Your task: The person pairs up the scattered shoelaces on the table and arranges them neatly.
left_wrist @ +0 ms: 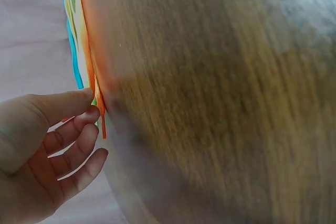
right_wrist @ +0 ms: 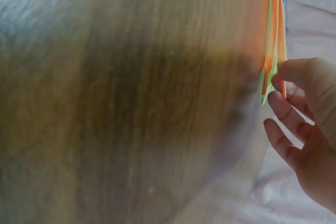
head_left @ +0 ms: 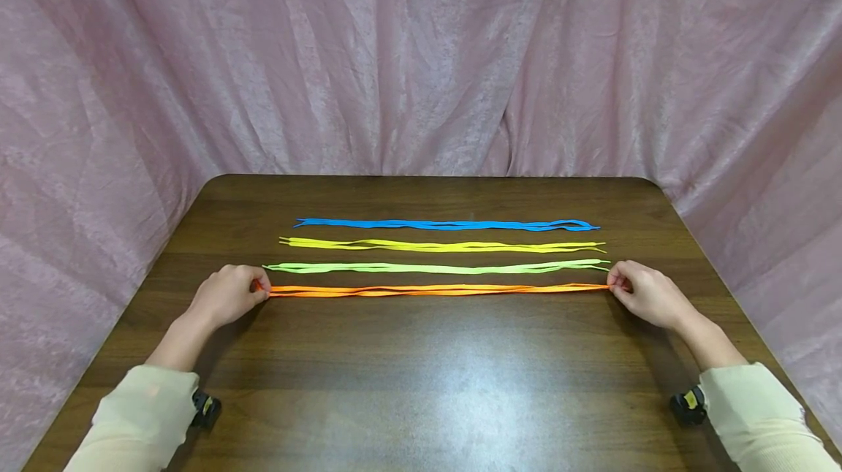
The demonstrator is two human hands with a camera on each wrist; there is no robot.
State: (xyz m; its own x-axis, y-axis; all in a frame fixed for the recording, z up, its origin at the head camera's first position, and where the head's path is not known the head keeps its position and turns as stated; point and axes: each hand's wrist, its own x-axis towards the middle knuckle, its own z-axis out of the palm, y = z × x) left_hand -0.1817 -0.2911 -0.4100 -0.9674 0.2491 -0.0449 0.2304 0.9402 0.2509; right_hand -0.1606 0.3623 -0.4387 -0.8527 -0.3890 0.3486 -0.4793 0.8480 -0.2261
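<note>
A bundle of flat orange shoelaces (head_left: 552, 288) stretches straight across the table from hand to hand. At its left end my left hand (head_left: 230, 291) pinches the laces between thumb and index finger, the other fingers loosely bent. The opposite end is pinched by my right hand (head_left: 647, 292) in a like way. In the left wrist view, one orange tip (left_wrist: 104, 129) pokes out past the fingertips. Just beyond the orange laces lie light green shoelaces (head_left: 421, 268), then yellow shoelaces (head_left: 434, 246), then blue shoelaces (head_left: 434, 225), in roughly parallel rows.
The brown wooden table (head_left: 342, 362) has rounded far corners and a glossy reflection near its front. Pink velvety curtains (head_left: 421, 55) hang behind it and at both sides. A small dark device (head_left: 207, 409) is at the left cuff, and another device (head_left: 688, 406) at the right.
</note>
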